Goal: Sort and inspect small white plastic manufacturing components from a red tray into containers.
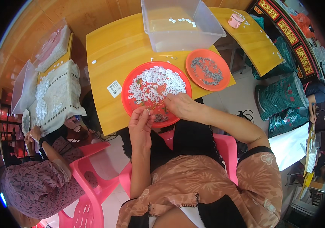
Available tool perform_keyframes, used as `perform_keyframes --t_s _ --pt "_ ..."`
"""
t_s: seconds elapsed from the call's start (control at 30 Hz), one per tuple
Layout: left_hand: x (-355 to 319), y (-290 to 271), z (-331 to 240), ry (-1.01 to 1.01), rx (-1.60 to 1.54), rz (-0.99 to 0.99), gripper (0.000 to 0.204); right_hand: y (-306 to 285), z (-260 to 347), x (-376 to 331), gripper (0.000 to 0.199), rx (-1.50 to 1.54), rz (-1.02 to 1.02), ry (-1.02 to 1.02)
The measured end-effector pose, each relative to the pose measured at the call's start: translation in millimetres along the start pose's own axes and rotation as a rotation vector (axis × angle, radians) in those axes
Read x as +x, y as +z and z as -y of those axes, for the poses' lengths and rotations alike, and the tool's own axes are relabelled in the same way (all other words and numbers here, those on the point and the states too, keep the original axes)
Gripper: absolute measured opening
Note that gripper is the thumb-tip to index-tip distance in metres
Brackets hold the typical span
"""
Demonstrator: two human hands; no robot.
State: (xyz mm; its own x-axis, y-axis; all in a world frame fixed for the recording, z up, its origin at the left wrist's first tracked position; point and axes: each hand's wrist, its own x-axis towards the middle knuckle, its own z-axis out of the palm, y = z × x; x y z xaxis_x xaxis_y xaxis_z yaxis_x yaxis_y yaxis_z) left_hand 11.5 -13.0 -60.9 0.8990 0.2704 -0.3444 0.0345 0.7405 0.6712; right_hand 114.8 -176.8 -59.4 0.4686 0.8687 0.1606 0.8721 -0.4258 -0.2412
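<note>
A round red tray (pixel 126 102) sits at the near edge of the yellow table. Small white plastic pieces with dark holes (pixel 151 85) cover much of it, and a little heap of grey metal pins (pixel 160 118) lies near its front. Over the tray's front left rim, my left hand (pixel 141 121) is closed in a pinch with a tiny pale piece at the fingertips, too small to name. My right hand (pixel 183 106) reaches over the tray's right side, fingers curled down beside the white pieces. Whatever those fingers hold is hidden.
An orange-red plate of metal pins (pixel 211 72) stands right of the tray. Behind is a clear plastic bin (pixel 181 38) with a few white pieces. A label (pixel 114 89) lies on the table (pixel 105 49). At left, a person (pixel 37 178) works by a cloth-covered table (pixel 67 91).
</note>
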Motion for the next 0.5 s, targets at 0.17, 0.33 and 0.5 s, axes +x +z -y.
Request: perform_keyframes --t_s 0.17,0.33,0.5 --pt "-1.5 1.0 3.9 0.193 0.302 0.059 0.013 0.6 1.3 5.0 0.016 0.064 -0.032 0.086" --pt "-2.0 8.7 3.1 0.382 0.653 0.058 0.017 -8.2 5.8 10.0 0.014 0.897 0.049 0.427" --pt "-7.6 12.6 -0.3 0.485 0.752 0.066 0.014 -14.7 20.9 15.7 0.018 1.268 0.113 0.538"
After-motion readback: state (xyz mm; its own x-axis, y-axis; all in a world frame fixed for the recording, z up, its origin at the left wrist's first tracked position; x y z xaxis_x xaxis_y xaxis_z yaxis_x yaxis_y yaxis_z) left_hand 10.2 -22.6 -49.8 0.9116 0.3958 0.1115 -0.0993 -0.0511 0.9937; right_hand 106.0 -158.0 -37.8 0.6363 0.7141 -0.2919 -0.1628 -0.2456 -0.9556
